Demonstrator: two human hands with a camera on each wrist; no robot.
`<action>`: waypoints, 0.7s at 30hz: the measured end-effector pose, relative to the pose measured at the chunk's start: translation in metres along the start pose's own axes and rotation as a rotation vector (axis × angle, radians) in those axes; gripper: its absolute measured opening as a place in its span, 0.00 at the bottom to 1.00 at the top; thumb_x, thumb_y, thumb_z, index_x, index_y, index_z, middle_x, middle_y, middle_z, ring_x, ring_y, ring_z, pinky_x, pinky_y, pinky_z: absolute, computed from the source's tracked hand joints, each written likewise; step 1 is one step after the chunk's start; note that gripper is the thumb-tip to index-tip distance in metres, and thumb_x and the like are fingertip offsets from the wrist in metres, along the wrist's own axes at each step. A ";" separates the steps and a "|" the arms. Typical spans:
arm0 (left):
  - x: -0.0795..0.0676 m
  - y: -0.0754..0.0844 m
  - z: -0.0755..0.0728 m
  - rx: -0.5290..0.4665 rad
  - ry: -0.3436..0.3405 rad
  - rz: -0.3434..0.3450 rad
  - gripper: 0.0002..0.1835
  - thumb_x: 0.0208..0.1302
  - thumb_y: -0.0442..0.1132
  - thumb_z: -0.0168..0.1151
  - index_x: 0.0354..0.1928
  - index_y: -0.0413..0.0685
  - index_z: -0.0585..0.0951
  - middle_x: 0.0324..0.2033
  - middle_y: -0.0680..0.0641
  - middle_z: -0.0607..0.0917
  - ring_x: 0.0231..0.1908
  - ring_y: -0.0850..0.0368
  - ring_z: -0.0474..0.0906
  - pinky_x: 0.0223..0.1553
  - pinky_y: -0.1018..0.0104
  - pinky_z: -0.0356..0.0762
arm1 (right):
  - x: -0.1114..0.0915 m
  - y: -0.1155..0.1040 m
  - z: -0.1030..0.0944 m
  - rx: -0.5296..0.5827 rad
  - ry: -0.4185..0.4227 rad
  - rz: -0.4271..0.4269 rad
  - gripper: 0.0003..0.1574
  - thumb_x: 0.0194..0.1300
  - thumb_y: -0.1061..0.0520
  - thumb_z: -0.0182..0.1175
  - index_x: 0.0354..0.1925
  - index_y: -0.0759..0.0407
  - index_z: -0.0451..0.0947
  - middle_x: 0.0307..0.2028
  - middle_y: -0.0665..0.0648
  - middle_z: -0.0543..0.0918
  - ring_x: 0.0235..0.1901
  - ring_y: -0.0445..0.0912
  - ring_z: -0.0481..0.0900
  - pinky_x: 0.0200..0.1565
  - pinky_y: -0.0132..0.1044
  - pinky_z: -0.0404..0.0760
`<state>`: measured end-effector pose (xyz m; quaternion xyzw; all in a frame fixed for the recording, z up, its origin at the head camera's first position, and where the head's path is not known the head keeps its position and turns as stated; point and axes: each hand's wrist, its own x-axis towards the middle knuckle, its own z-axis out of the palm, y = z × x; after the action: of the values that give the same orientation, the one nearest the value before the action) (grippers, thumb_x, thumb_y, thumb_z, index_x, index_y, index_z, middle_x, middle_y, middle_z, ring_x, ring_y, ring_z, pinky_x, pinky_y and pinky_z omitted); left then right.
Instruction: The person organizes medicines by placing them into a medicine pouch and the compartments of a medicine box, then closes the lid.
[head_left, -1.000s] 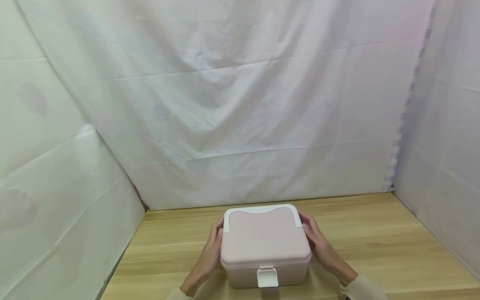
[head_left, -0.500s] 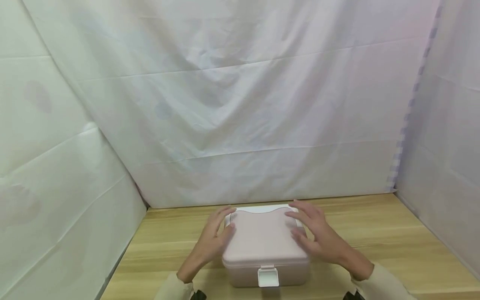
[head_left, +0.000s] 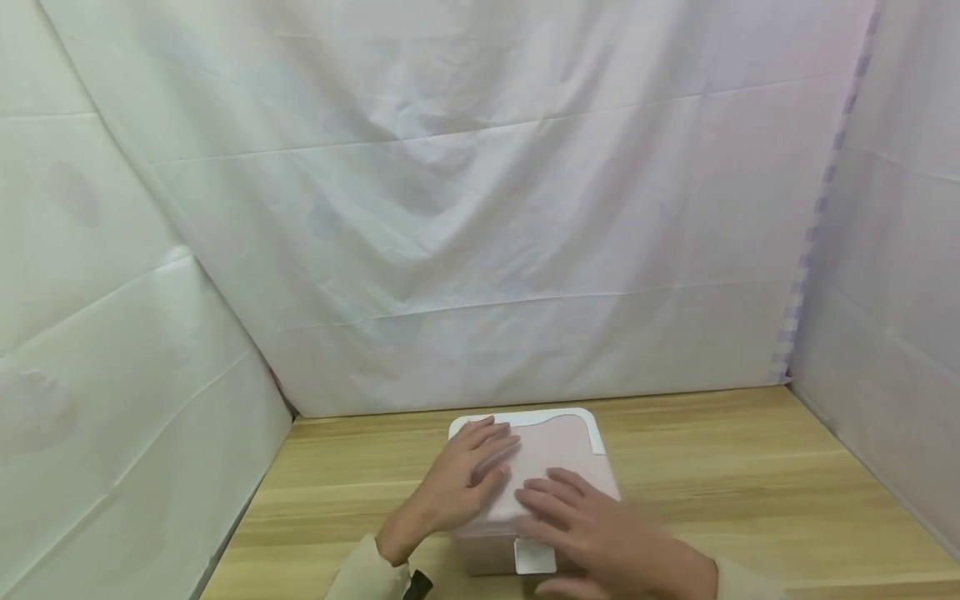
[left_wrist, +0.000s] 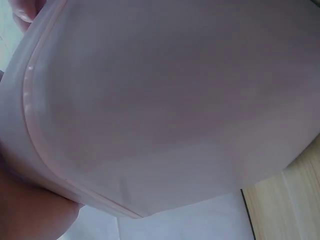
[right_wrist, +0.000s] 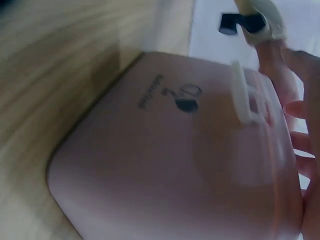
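A pale pink lidded box with a white handle round the far edge of its lid sits on the table. On its front is a white latch, which sticks out from the wall in the right wrist view. My left hand lies over the left part of the lid, fingers spread and fairly straight. Blurred by motion, my right hand is over the front right corner, its fingers extended just above the latch. The left wrist view is mostly filled by the box's side. Neither hand grips anything.
The wood-grain table extends on both sides of the box. White cloth hangs behind the table and along its left and right sides. Dark print marks the box's front wall. A black strap is at the left wrist.
Both hands have left the box's sides and come over the lid. The left hand has shifted right onto it; the right hand has moved left and nearer to the front. The box has stayed put.
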<state>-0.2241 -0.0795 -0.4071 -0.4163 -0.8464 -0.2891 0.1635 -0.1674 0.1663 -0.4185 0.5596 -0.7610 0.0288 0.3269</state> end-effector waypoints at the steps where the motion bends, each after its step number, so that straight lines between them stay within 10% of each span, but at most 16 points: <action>1: 0.000 0.000 0.000 0.016 -0.006 0.006 0.21 0.67 0.41 0.58 0.61 0.47 0.80 0.63 0.42 0.78 0.68 0.41 0.67 0.68 0.43 0.62 | 0.000 -0.002 0.002 -0.038 0.006 -0.023 0.36 0.70 0.32 0.51 0.65 0.51 0.72 0.63 0.57 0.74 0.64 0.51 0.72 0.65 0.51 0.67; 8: -0.001 0.002 0.001 0.064 -0.070 -0.013 0.20 0.70 0.43 0.54 0.61 0.54 0.81 0.65 0.46 0.77 0.69 0.44 0.65 0.71 0.43 0.55 | 0.001 -0.004 0.022 -0.277 0.120 -0.152 0.39 0.64 0.28 0.55 0.61 0.50 0.73 0.59 0.61 0.77 0.57 0.55 0.77 0.55 0.51 0.76; 21: -0.002 0.004 0.003 0.044 -0.082 -0.073 0.19 0.71 0.44 0.52 0.60 0.61 0.82 0.67 0.49 0.75 0.71 0.47 0.63 0.72 0.40 0.50 | 0.005 -0.004 0.020 -0.221 0.152 -0.142 0.25 0.68 0.37 0.57 0.55 0.49 0.78 0.56 0.61 0.79 0.54 0.55 0.79 0.50 0.52 0.79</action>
<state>-0.2197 -0.0774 -0.4089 -0.3930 -0.8732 -0.2588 0.1269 -0.1738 0.1529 -0.4327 0.5690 -0.6910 -0.0362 0.4443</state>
